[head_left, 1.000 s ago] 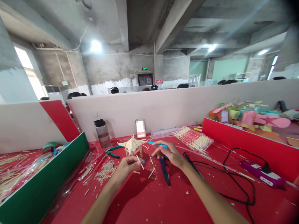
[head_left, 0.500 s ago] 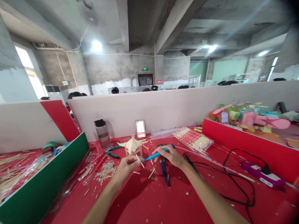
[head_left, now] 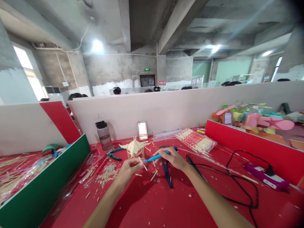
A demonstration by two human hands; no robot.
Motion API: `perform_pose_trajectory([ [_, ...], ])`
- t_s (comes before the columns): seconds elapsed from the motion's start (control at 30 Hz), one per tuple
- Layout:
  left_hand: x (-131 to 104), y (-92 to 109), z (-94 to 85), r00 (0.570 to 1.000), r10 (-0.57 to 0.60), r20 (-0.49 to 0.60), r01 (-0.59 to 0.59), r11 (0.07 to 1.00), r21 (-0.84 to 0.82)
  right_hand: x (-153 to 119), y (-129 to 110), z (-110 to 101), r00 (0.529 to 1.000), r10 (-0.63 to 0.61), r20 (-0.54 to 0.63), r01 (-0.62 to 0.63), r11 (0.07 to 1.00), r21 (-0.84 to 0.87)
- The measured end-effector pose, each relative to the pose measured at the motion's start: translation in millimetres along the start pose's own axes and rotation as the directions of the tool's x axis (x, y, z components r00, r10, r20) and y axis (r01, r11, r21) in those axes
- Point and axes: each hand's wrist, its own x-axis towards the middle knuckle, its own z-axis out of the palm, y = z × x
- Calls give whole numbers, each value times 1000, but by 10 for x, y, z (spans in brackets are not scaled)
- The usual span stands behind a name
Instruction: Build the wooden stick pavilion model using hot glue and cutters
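Mid-frame: left hand (head_left: 129,170) pinching stick (head_left: 142,163) steady; right hand (head_left: 171,158) closed around blue pen (head_left: 155,156), tip aimed at stick's end.

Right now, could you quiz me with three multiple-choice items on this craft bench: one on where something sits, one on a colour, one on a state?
1. Where is the water bottle?
A. by the white divider, left of the stick model
B. in the right hand
C. on the purple power strip

2. What colour is the pen-like tool in the right hand?
A. yellow
B. light blue
C. black

3. How is the small stick?
A. lying loose
B. pinched in the left hand
C. stuck in the bottle

Answers: A, it stands at the divider beside the stick model; B, its barrel is light blue; B, the fingers hold it off the red table.
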Motion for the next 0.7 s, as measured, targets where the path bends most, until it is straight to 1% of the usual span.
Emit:
perform_pose_trajectory([
  [0.17,-9,36,16,1000,10,-26,-9,999,37,24,9,14,998,51,27,-51,998,-24],
  [0.27,4,44,5,1000,19,-21,-16,995,102,37,60,-5,991,109,75,-101,990,-102],
  [0.37,28,26,-22,999,33,-18,-30,986,162,40,104,-8,981,126,149,-93,973,-212],
  [0.47,65,-26,-69,999,48,23,-52,976,211,36,119,32,972,129,198,-77,965,-250],
  [0.57,96,-76,-122,997,54,50,-65,965,252,33,129,96,971,137,196,-85,965,-249],
  [0.7,100,-80,-135,998,39,46,-50,957,287,35,166,171,969,166,186,-115,960,-256],
])
